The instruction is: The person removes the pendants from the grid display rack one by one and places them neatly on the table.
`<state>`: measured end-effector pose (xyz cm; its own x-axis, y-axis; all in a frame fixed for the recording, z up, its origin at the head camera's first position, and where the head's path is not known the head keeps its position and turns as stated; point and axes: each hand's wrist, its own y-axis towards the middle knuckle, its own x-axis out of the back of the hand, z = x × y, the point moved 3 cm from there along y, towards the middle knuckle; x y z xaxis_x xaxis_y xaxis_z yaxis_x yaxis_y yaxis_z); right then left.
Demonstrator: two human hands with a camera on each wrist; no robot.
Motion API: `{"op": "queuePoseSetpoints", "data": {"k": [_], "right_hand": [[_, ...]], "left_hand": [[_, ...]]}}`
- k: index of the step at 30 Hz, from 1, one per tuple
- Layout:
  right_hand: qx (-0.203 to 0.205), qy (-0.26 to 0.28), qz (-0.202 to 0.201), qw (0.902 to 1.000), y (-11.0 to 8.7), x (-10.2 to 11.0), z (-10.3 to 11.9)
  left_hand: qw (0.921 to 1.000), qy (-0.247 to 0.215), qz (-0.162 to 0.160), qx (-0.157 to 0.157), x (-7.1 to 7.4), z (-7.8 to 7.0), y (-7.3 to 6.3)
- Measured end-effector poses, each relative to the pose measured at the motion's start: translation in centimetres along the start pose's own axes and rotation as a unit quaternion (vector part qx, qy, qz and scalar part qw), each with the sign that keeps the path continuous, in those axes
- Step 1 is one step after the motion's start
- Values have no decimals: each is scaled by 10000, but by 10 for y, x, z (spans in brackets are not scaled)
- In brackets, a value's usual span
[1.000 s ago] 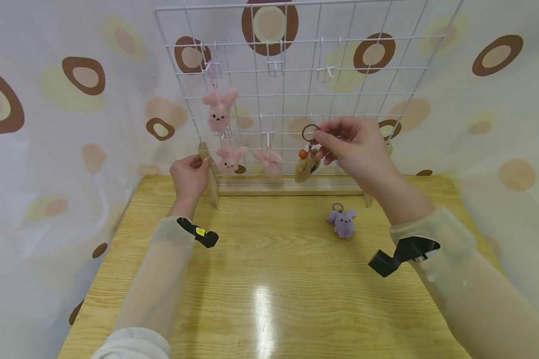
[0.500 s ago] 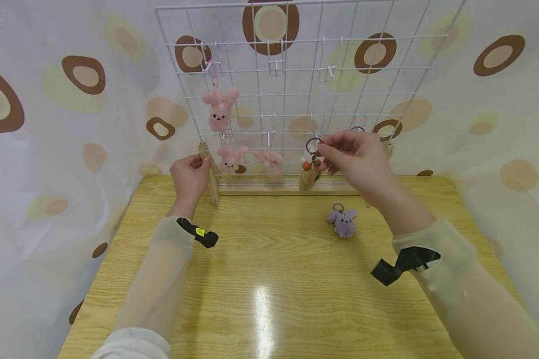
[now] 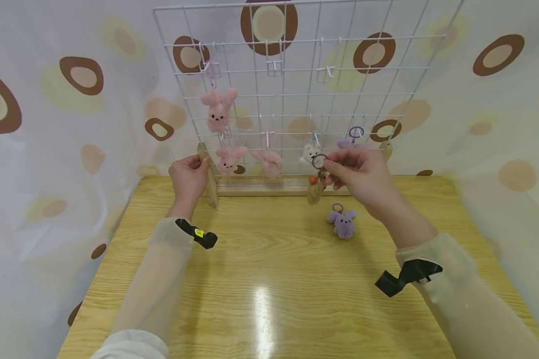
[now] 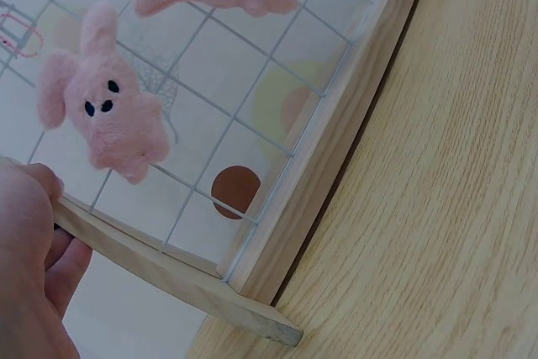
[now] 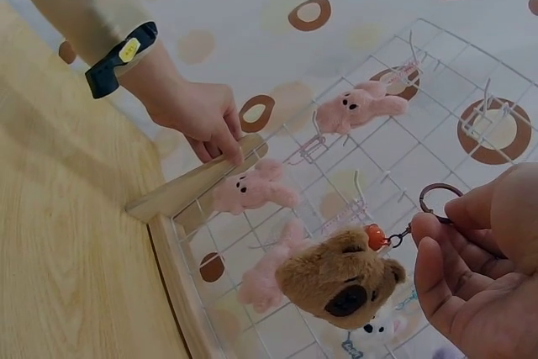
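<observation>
My right hand (image 3: 361,172) pinches the metal ring of a brown plush keychain (image 5: 340,279) between thumb and fingers. The plush dangles below the ring, with a small orange bead (image 5: 375,236) by its chain. In the head view it overlaps the lower part of the white wire grid (image 3: 283,93). My left hand (image 3: 188,180) grips the wooden side support (image 4: 168,262) of the grid at its left end. Just beside that hand hangs a pink rabbit plush (image 4: 118,119). A white plush (image 3: 311,152) hangs on the grid behind the ring.
Another pink rabbit (image 3: 218,112) hangs higher on the left, and a third pink plush (image 3: 269,162) hangs low near the middle. A purple plush keychain (image 3: 343,223) lies on the wooden table (image 3: 233,279). Behind my right hand hangs another purple plush (image 3: 350,143). White hooks (image 3: 275,69) sit along the upper grid.
My right hand has moved down and slightly right, back from the grid, with the brown plush keychain. The white plush and hanging purple plush have come into sight. My left hand stays on the support.
</observation>
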<state>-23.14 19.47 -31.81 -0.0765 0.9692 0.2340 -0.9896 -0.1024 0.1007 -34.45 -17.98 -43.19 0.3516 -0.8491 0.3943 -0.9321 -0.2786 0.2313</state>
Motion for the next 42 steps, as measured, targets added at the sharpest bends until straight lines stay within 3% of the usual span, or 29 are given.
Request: {"op": "queuePoseSetpoints", "data": {"k": [19,42], "right_hand": [[-275,75,101,9995,-17,-3,-32],[-628,115,38,9980,-34,-4,-66]], "left_hand": [[10000,-18,-16,75,0,0,-1],[9999,-29,-80,-79,-1,1,0]]}}
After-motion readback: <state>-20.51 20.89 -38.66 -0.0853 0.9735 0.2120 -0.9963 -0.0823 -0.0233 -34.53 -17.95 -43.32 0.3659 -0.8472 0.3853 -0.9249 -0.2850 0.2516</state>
